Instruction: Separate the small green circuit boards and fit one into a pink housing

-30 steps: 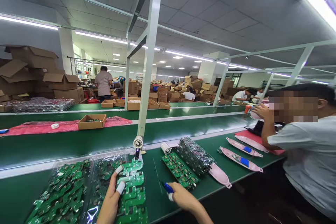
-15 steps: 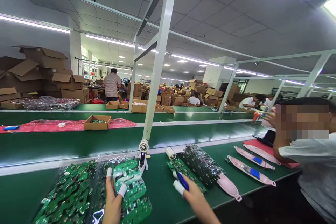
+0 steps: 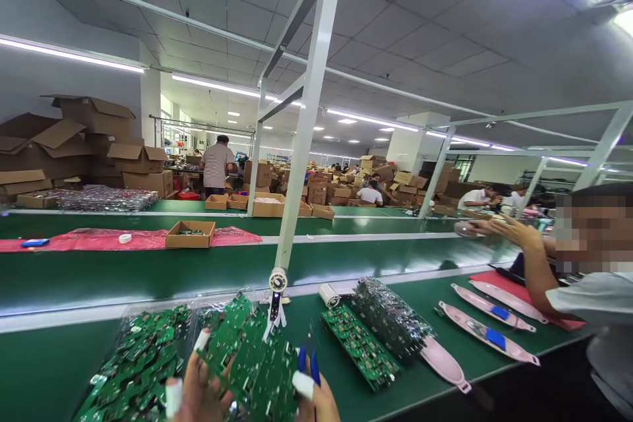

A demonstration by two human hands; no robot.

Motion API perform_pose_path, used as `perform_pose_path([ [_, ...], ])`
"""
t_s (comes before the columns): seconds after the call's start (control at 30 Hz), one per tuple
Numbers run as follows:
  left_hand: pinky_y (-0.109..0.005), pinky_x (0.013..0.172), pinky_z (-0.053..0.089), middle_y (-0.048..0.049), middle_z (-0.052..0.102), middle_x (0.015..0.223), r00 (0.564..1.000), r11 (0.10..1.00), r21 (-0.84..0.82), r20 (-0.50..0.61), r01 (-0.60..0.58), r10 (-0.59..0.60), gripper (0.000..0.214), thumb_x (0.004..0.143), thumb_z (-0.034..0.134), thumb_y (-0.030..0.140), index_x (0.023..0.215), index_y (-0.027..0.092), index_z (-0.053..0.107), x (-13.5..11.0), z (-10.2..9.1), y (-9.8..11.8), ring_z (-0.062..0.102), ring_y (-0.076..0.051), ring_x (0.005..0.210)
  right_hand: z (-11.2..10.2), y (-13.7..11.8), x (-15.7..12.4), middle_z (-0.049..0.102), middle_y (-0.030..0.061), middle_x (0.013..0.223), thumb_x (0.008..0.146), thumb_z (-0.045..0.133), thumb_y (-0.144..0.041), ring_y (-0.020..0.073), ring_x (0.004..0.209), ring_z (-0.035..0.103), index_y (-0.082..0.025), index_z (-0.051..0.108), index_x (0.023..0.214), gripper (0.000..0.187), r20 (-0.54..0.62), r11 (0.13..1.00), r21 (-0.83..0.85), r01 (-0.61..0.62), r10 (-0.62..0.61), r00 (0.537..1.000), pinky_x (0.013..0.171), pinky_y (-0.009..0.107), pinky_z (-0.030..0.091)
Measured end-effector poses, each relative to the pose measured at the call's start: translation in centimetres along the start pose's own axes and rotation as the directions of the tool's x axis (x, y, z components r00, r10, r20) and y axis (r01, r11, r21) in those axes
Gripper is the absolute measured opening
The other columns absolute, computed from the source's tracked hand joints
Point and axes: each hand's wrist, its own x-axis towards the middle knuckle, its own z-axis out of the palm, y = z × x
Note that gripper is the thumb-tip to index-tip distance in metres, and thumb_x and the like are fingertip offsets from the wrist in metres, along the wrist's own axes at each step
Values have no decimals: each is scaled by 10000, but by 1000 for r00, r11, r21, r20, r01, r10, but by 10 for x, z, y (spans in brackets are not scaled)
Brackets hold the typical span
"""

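left hand (image 3: pixel 200 392) with white-capped fingers (image 3: pixel 173 399) clamped on a green circuit board panel (image 3: pixel 252 356), panel tilted above the green table (image 3: pixel 39 369), right hand (image 3: pixel 316 399) closed around a blue-handled tool (image 3: pixel 309 364), beside the panel, bagged boards (image 3: pixel 136 359) at left

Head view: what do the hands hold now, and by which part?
The left hand grips the green circuit-board panel by its lower edge; the right hand holds a blue-handled tool by its lower part.
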Motion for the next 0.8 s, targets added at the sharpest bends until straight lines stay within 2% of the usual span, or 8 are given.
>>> perform_pose_path([
  [0.1, -384, 725, 576, -46, 782, 965, 974, 978, 31, 82, 208, -210, 597, 838, 580, 519, 1368, 281, 444, -11, -4, 34, 734, -227, 782, 20, -31, 11, 685, 13, 766, 570, 652, -287, 188, 687, 617, -198, 662, 867, 310, 127, 996, -81, -28, 38, 991, 616, 292, 468],
  [0.27, -276, 457, 538, -48, 745, 607, 890, 872, 240, 60, 427, -452, 524, 831, 637, 445, 1223, 103, 573, -18, 9, 65, 701, -215, 500, 53, -71, 34, 503, -57, 589, 456, 571, -117, 76, 516, 418, -162, 566, 663, 212, 353, 897, -442, -29, 203, 913, 484, 199, 290],
  [0.33, -275, 498, 556, -43, 730, 560, 884, 844, 299, 2, 446, -468, 483, 807, 657, 470, 1097, 85, 655, -18, 14, 67, 707, -212, 525, 63, -75, 43, 454, -75, 559, 444, 558, -84, 60, 491, 355, -168, 527, 615, 193, 389, 838, -546, 7, 246, 888, 457, 198, 225],
  [0.43, -305, 720, 577, -70, 784, 705, 880, 776, 439, -83, 453, -467, 366, 745, 722, 470, 886, 133, 735, -16, 14, 62, 738, -220, 707, 79, -69, 54, 474, -73, 556, 450, 558, -69, 71, 506, 375, -169, 551, 623, 200, 420, 737, -669, 98, 267, 867, 471, 204, 244],
  [0.5, -370, 921, 515, -63, 801, 893, 903, 735, 573, -18, 362, -430, 381, 646, 816, 407, 943, 178, 745, -11, 7, 56, 722, -262, 915, 89, -64, 60, 498, -67, 563, 459, 558, -70, 87, 518, 405, -170, 589, 658, 225, 428, 665, -731, 152, 274, 861, 489, 213, 280],
  [0.6, -420, 1100, 346, -30, 636, 1335, 925, 697, 709, 183, 111, -333, 794, 540, 887, 316, 1278, 269, 598, -3, -13, 42, 544, -307, 1249, 105, -61, 61, 479, -76, 535, 464, 556, -65, 95, 501, 391, -178, 603, 669, 239, 425, 560, -796, 231, 245, 872, 493, 230, 283],
  [0.67, -422, 1081, 364, -18, 500, 1470, 922, 711, 703, 281, -9, -266, 930, 571, 868, 346, 1402, 325, 451, 2, -29, 32, 484, -316, 1304, 111, -64, 55, 479, -66, 567, 495, 562, -70, 105, 539, 387, -180, 595, 678, 217, 418, 506, -808, 301, 134, 898, 523, 243, 287],
  [0.8, -402, 952, 463, -50, 584, 1386, 902, 816, 552, 422, -172, -95, 895, 650, 792, 459, 1438, 371, 376, 5, -56, 18, 589, -314, 1178, 96, -71, 23, 596, 20, 824, 761, 501, -220, 162, 720, 475, -178, 624, 960, 238, 358, 488, -766, 419, -218, 908, 681, 280, 391],
])
